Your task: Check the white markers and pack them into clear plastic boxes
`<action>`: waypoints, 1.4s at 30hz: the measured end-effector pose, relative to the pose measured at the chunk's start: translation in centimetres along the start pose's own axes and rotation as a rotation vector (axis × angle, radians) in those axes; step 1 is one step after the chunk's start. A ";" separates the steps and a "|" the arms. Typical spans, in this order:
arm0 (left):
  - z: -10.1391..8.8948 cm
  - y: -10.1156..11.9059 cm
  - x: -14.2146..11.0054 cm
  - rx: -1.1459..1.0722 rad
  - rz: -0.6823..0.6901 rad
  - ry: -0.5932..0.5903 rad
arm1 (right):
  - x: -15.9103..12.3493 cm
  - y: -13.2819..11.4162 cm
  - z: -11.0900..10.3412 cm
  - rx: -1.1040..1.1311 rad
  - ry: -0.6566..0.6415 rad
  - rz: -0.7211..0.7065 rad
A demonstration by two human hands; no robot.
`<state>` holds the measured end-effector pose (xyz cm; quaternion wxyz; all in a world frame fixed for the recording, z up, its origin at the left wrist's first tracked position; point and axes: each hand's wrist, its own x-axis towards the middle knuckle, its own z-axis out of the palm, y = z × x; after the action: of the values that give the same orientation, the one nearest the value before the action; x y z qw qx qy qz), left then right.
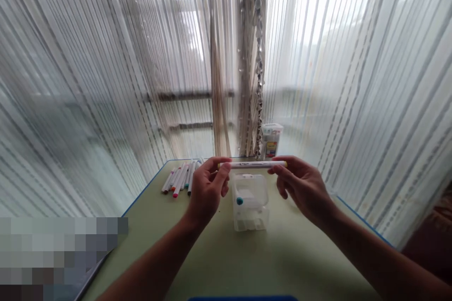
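Both hands hold one white marker [252, 164] level above the table, its right end yellow. My left hand [207, 189] pinches its left end between thumb and fingers. My right hand [304, 187] grips its right end with the fingertips. Just below the marker stands a clear plastic box [250, 202] with a teal-capped marker [239, 201] inside it. Several white markers with coloured caps [179, 179] lie in a row on the table to the left of my left hand.
A pale green table with a blue edge [226, 254] carries everything. A clear container with a coloured label [271, 140] stands at the back by the striped sheer curtains [106, 80]. A beaded tie hangs at the curtain's middle [259, 80].
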<state>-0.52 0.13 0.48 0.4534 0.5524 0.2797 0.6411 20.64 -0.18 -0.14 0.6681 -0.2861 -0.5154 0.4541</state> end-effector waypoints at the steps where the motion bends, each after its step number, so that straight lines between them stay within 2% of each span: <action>1: 0.0 0.1 0.0 0.008 0.001 0.007 | 0.0 0.0 0.0 0.003 0.000 -0.003; 18: 0.0 -0.1 0.2 0.048 0.074 0.004 | 0.0 0.2 -0.3 -0.033 -0.048 0.001; 23: 0.1 0.3 0.0 0.088 0.034 0.004 | 0.1 0.3 -0.2 -0.036 -0.021 0.004; 30: 0.3 0.5 -0.2 0.117 0.064 -0.017 | 0.0 -0.1 -0.2 -0.063 0.032 0.032; 36: 0.2 0.5 -0.1 0.094 0.041 -0.034 | 0.1 0.1 -0.3 -0.076 0.000 0.041; 42: 0.3 0.5 0.1 0.103 0.004 0.014 | 0.0 -0.2 0.0 -0.038 -0.031 -0.011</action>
<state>-0.39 0.00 1.02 0.4209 0.5712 0.3144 0.6307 20.76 -0.29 0.04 0.6569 -0.2887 -0.5359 0.4450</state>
